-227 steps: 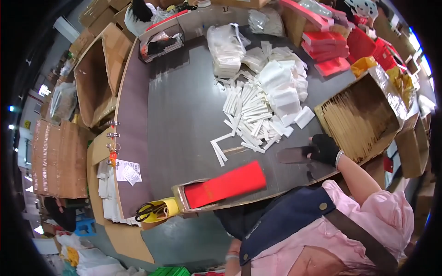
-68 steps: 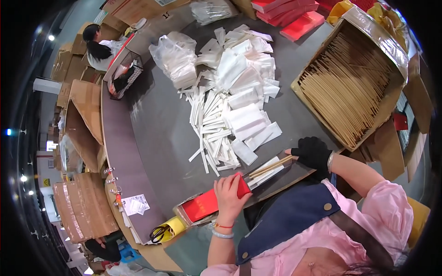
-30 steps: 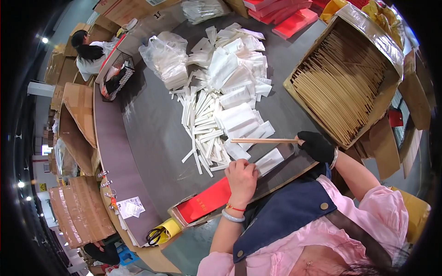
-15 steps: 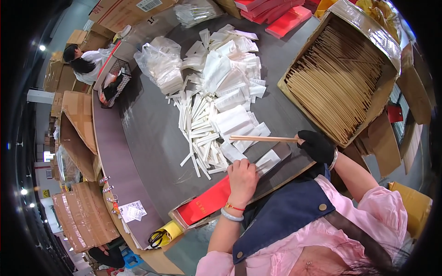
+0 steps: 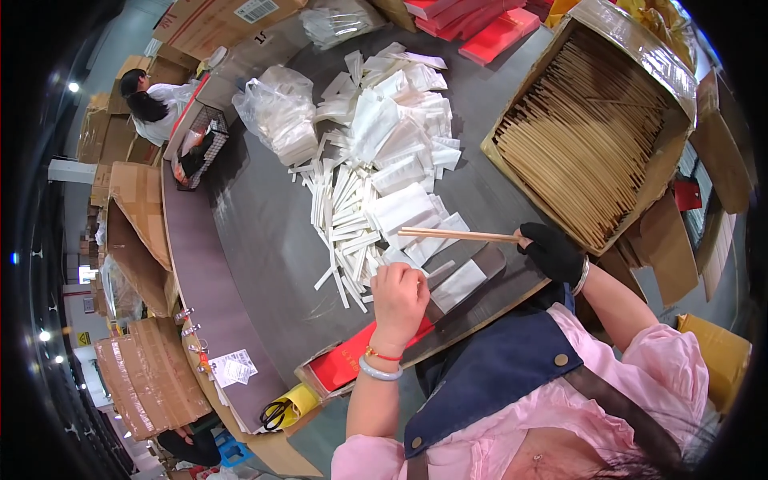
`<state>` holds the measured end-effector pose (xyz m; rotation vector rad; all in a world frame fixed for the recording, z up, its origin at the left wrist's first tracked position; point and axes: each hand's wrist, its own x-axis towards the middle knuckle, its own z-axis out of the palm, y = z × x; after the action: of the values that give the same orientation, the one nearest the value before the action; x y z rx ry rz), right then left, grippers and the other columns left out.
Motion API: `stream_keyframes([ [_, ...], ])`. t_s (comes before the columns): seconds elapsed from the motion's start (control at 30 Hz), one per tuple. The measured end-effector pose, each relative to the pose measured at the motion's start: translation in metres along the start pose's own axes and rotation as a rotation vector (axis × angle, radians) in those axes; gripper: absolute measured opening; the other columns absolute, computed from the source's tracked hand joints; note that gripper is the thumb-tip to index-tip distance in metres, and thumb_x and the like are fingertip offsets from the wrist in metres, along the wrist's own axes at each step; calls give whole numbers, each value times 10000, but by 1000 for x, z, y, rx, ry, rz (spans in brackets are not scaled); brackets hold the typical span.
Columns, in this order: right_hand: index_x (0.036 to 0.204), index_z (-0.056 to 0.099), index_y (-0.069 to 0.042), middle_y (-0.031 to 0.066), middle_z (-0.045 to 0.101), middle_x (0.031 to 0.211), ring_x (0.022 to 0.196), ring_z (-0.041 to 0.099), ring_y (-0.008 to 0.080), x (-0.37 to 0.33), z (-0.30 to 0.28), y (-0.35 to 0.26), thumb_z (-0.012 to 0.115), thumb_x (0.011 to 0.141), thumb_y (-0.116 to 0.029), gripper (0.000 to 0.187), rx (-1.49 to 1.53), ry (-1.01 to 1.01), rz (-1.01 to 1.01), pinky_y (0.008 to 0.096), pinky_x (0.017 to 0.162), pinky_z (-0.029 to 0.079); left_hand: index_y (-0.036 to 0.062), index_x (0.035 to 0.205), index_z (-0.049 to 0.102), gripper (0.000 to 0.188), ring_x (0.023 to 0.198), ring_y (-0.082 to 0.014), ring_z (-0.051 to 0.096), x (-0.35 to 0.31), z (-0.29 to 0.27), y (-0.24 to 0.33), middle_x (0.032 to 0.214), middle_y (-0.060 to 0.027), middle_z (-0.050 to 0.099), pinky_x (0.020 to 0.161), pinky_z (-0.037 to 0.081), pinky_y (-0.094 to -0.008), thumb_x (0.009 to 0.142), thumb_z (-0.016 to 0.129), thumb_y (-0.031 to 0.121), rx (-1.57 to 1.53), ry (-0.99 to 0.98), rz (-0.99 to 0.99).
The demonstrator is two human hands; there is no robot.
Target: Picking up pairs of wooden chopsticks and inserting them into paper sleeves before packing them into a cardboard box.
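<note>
My right hand [image 5: 552,254], in a black fingerless glove, grips a pair of wooden chopsticks [image 5: 456,234] by one end. Their other ends point left over a heap of white paper packets [image 5: 400,212]. Bare and curled, my left hand [image 5: 400,300] hangs over the near edge of that heap. Its fingertips are turned away, so anything in them is hidden. Just right of it, a white paper packet [image 5: 460,286] lies in a shallow grey tray [image 5: 494,260]. Red paper sleeves [image 5: 342,362] lie in a narrow box below my left wrist.
A carton of chopsticks [image 5: 584,136] stands at the right. White strips [image 5: 348,224] and a plastic bag of packets [image 5: 284,120] lie left of the heap. Red packs [image 5: 500,36] are at the back. Scissors [image 5: 274,414] sit at the near left; another person [image 5: 152,100] is beyond the table.
My left hand has moved left and away from the white packet in the tray, leaving it uncovered. My right hand and the chopsticks have barely moved.
</note>
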<state>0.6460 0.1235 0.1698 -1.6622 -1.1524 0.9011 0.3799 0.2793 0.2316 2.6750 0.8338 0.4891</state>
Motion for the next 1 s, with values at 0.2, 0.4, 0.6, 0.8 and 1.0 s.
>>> stream_keyframes([
  [0.2, 1001, 587, 1, 86, 547, 744, 677, 504, 181, 2, -1, 0, 547, 929, -91, 123, -18, -2, -35, 318, 641, 445, 114, 830, 670, 172, 884, -260, 537, -23, 27, 18, 913, -36, 572, 776, 399, -406, 674, 736, 136, 102, -172, -51],
  [0.4, 1007, 589, 4, 90, 556, 744, 673, 510, 185, 1, -2, 0, 547, 934, -106, 139, -24, -24, -37, 321, 644, 449, 97, 786, 652, 175, 878, -259, 519, -22, 36, 15, 894, -54, 551, 745, 391, -415, 654, 727, 183, 131, -218, -15],
  [0.6, 1003, 592, 2, 93, 561, 736, 664, 505, 188, -1, -1, -2, 561, 930, -108, 136, -4, 1, -31, 323, 638, 449, 101, 761, 656, 135, 826, -248, 524, -24, 34, 11, 856, -44, 551, 726, 394, -404, 655, 715, 157, 78, -173, 26],
  [0.8, 1001, 594, -4, 89, 556, 734, 667, 503, 174, -1, -1, -6, 560, 931, -102, 125, -4, 6, -30, 319, 639, 447, 116, 759, 668, 112, 798, -242, 541, -24, 33, 11, 824, -27, 562, 711, 395, -389, 653, 703, 123, 59, -115, 54],
  [1.0, 972, 574, 8, 79, 555, 775, 737, 530, 173, -1, -3, -11, 523, 940, -74, 102, -20, -28, 30, 309, 692, 450, 85, 746, 646, 90, 830, -257, 528, -18, 39, 11, 835, -68, 551, 717, 393, -391, 677, 673, 135, 154, -277, 84],
])
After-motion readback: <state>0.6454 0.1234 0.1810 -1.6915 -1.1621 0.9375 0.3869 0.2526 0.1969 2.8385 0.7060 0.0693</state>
